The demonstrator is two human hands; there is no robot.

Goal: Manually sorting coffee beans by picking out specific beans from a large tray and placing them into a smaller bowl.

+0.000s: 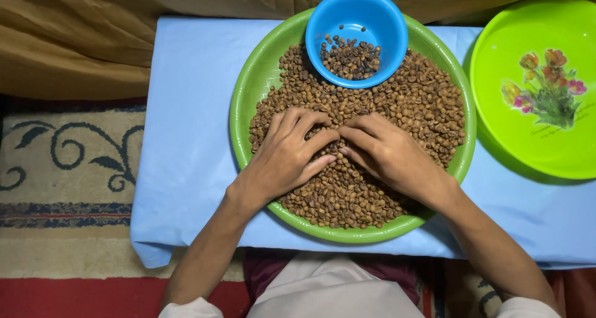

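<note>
Heap of brown roasted coffee beans fills the round green plastic tray, which sits mid-table on the pale blue cloth. Left hand and right hand lie palm-down on the beans, fingertips meeting at tray centre. Fingers loosely curled, spread over the beans; can't tell if any bean is pinched. Small blue plastic bowl sits on the heap at the tray's far edge, a thin layer of darker beans inside. To sort well: rake a shallow patch, keep fingertips light, keep beans clear of the rim. Second green plate with flower print lies to the right, just beside the tray. Patterned rug left of the table.
</note>
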